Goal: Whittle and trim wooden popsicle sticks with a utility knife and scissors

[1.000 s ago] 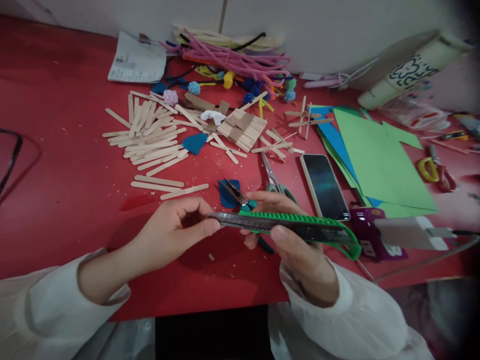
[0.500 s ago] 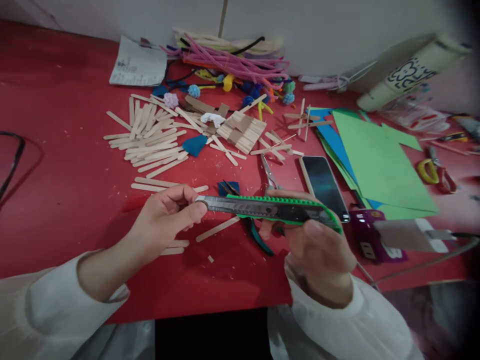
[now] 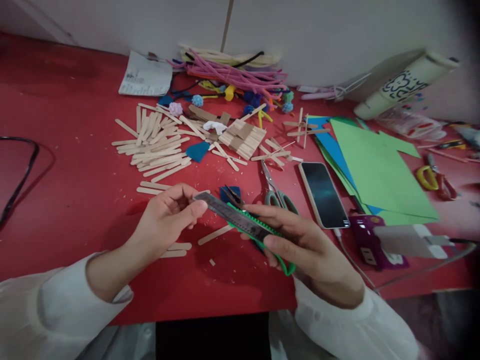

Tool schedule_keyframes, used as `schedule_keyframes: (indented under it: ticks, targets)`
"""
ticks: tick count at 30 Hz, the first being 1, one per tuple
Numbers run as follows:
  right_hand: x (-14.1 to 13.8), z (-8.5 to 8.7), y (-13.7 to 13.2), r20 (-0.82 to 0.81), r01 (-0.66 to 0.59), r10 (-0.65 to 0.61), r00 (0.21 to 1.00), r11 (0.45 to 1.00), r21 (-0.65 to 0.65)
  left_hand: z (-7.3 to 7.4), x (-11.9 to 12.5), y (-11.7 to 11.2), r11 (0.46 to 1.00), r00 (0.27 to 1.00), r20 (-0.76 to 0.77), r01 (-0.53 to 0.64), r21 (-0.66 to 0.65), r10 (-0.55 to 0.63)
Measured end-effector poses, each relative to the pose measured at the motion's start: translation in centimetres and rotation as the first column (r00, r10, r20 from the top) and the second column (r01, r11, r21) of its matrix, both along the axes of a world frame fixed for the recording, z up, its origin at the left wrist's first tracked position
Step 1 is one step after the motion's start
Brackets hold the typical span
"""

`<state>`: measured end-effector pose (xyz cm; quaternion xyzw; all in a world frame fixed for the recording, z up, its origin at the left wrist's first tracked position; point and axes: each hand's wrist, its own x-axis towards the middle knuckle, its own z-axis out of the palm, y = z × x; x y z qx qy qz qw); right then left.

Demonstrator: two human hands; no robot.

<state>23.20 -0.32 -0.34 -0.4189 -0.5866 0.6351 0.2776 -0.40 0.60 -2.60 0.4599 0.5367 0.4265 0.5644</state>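
A green utility knife [image 3: 247, 225] with its long blade out slants down to the right above the table. My right hand [image 3: 307, 250] grips its handle, thumb on top and fingers beneath. My left hand [image 3: 161, 220] pinches the blade near the tip between thumb and forefinger. Under the knife lie dark-jawed pliers [image 3: 233, 196], partly covered by my right hand, and a blue scrap [image 3: 224, 194]. A loose craft stick [image 3: 214, 234] rests just below the blade. Grey-handled scissors [image 3: 275, 187] lie beyond my right fingers.
A heap of craft sticks [image 3: 157, 145] spreads at the back left. Pink pipe cleaners [image 3: 232, 70] lie by the wall. Right of centre are a phone [image 3: 324, 195], green paper sheets [image 3: 378, 170], a purple power block [image 3: 365, 240] with a cable, and a leaning tumbler [image 3: 405, 85].
The knife has swung so its handle end is lower and nearer me. My right hand has come down with it, uncovering the scissors' handles. My left hand stays at the blade end.
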Motion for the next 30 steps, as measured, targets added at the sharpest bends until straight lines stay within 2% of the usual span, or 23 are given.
schedule_keyframes:
  ticks: [2, 3, 4, 6, 8, 9, 10, 12, 15, 18, 21, 30]
  targets:
    - [0.1, 0.3, -0.1, -0.02, 0.142, -0.142, 0.99, 0.989, 0.037, 0.4, -0.1, 0.0, 0.996, 0.979, -0.187, 0.085, 0.02, -0.08]
    - [0.1, 0.5, -0.2, -0.047, 0.218, -0.216, 0.975, 0.975, 0.053, 0.6, -0.2, 0.0, 0.989, 0.94, -0.313, 0.148, 0.029, -0.132]
    - [0.2, 0.6, -0.2, -0.073, 0.283, -0.279, 0.958, 0.957, 0.062, 0.6, -0.3, -0.1, 0.975, 0.877, -0.447, 0.22, 0.042, -0.178]
    - [0.4, 0.9, -0.1, -0.105, 0.372, -0.364, 0.925, 0.925, 0.073, 0.6, -0.3, -0.4, 0.922, 0.688, -0.69, 0.379, 0.076, -0.225]
    - [0.4, 1.1, 0.0, -0.093, 0.402, -0.395, 0.914, 0.912, 0.078, 0.3, -0.2, -0.9, 0.85, 0.494, -0.849, 0.515, 0.112, -0.188]
    - [0.5, 1.1, 0.0, -0.073, 0.404, -0.399, 0.914, 0.912, 0.075, 0.2, -0.1, -1.1, 0.817, 0.419, -0.894, 0.564, 0.12, -0.159]
    - [0.4, 1.1, 0.0, -0.048, 0.402, -0.399, 0.916, 0.913, 0.074, 0.0, 0.1, -1.3, 0.791, 0.36, -0.922, 0.602, 0.114, -0.141]
    - [0.3, 1.2, 0.0, 0.027, 0.384, -0.388, 0.921, 0.919, 0.086, -0.2, 0.3, -1.7, 0.767, 0.297, -0.945, 0.636, 0.088, -0.138]
    - [0.2, 1.3, 0.1, 0.147, 0.326, -0.344, 0.927, 0.936, 0.136, -0.3, 0.6, -1.8, 0.765, 0.304, -0.937, 0.64, 0.069, -0.17]
    - [0.1, 1.2, 0.2, 0.236, 0.252, -0.285, 0.929, 0.954, 0.162, -0.1, 0.5, -1.7, 0.792, 0.356, -0.914, 0.607, 0.066, -0.196]
    - [0.2, 1.0, 0.3, 0.267, 0.206, -0.254, 0.93, 0.959, 0.194, 0.0, 0.3, -1.5, 0.815, 0.369, -0.909, 0.576, 0.062, -0.192]
    - [0.4, 0.5, 0.5, 0.306, 0.129, -0.216, 0.927, 0.951, 0.282, -0.3, 0.2, -1.6, 0.755, 0.327, -0.929, 0.65, 0.086, -0.176]
